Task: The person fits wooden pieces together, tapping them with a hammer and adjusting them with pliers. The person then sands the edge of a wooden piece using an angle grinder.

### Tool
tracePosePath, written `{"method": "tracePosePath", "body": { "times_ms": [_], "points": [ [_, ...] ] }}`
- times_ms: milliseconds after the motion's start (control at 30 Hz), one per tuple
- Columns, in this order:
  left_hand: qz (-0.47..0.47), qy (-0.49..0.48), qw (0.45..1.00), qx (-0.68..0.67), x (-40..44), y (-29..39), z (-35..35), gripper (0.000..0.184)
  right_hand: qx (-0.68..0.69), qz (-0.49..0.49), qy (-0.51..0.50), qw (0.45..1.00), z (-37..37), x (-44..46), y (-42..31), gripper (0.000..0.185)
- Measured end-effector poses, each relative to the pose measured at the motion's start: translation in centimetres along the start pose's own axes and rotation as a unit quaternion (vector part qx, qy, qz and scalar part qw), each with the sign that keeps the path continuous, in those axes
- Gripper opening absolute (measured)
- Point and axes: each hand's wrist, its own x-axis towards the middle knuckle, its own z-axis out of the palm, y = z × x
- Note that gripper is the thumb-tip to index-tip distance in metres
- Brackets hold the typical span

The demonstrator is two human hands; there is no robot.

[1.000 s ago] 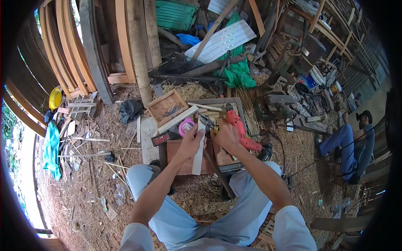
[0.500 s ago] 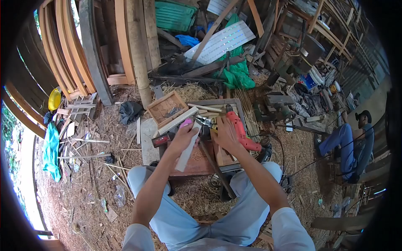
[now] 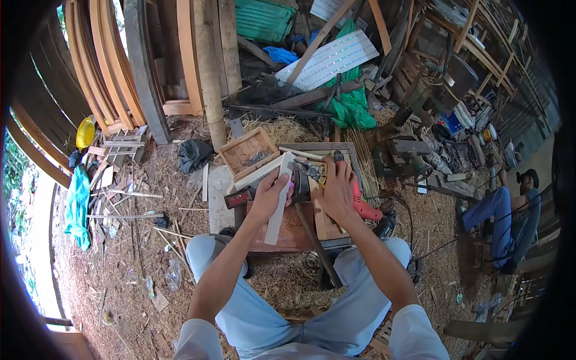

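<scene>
My left hand (image 3: 268, 198) is closed round a pale flat wooden strip (image 3: 276, 223), which slants down toward my lap. Something pink (image 3: 291, 187) shows beside its fingers, too small to name. My right hand (image 3: 337, 195) grips pliers (image 3: 311, 170) with a metal head and yellow on the handles; the head points left toward the strip's upper end. Whether the jaws touch the strip I cannot tell. Just right of that hand, a red power drill (image 3: 363, 206) lies on the low work table (image 3: 257, 240). A dark bar (image 3: 316, 243) leans over the table's front edge.
A shallow wooden box (image 3: 245, 151) holding small metal pieces stands behind my left hand. Dark machinery (image 3: 403, 153) is at the right, with a cord running near it. A person (image 3: 516, 210) sits at far right. Wood scraps litter the floor; a bamboo post (image 3: 210, 78) rises behind.
The strip has turned more upright in my left hand. The pliers' head has drawn back to the right, away from the strip. The whole view has shifted slightly.
</scene>
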Motion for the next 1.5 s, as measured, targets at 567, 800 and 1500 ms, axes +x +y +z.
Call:
{"method": "tracePosePath", "body": {
  "times_ms": [567,800,1500],
  "points": [
    [0.046,-0.015,0.993,0.106,-0.4,0.5,-0.1,0.022,0.252,0.127,-0.241,0.928,-0.9,0.6,0.9,0.035],
    [0.052,0.000,0.997,0.051,-0.1,1.6,-2.6,0.027,0.357,0.254,-0.356,0.826,-0.3,1.6,2.1,0.040],
    [-0.067,-0.082,0.964,-0.242,-2.8,3.1,-6.4,0.049,-0.020,0.125,-0.228,0.966,2.4,4.7,-2.0,0.064]
  ]
}}
